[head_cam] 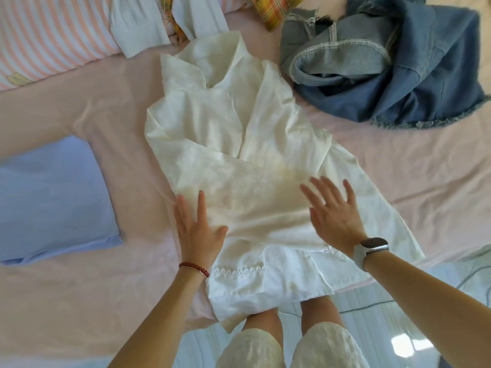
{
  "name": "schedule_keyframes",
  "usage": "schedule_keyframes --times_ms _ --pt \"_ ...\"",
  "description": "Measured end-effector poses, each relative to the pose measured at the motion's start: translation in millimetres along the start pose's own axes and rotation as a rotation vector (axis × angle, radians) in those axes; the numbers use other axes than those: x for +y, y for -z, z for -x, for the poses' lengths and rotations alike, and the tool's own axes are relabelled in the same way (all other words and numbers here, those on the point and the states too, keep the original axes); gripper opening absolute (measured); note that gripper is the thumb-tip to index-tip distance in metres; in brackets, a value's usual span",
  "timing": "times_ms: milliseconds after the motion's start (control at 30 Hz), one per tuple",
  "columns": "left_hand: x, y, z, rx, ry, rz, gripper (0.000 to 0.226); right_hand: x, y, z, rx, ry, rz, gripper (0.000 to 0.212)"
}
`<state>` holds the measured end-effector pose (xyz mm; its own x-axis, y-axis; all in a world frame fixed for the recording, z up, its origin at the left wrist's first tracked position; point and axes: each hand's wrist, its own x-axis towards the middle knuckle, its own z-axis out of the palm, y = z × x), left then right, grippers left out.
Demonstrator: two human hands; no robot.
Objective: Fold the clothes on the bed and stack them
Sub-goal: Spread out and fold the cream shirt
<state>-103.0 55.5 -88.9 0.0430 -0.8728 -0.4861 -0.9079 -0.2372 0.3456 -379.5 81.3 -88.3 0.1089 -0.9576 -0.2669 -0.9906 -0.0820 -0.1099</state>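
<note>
A white dress (233,160) lies flat in the middle of the pink bed (414,166), and its hem hangs over the near edge. One side is folded across the middle. The left hand (198,229) lies flat on the dress near its left edge, fingers straight, holding nothing. The right hand (333,211) is open too, fingers spread, but it is blurry, so I cannot tell if it touches the cloth. Bare pink sheet shows on both sides of the dress. A folded blue cloth (53,200) sits to the left, cut off by the picture edge. A bunched denim garment (390,73) sits far right. At the top, a striped pillow (50,41), a white garment (143,25) and a plaid cloth (273,9) are cut off.
</note>
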Motion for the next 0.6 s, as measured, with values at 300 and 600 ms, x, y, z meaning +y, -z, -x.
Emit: schedule_keyframes --times_ms 300,600 --pt "-16.0 -9.9 16.4 -0.064 0.091 -0.103 0.088 37.6 -9.3 -10.7 -0.249 0.115 0.273 0.055" --pt "24.4 33.5 -58.1 0.141 -0.092 -0.172 0.064 7.7 38.5 -99.0 0.062 0.241 0.110 0.046"
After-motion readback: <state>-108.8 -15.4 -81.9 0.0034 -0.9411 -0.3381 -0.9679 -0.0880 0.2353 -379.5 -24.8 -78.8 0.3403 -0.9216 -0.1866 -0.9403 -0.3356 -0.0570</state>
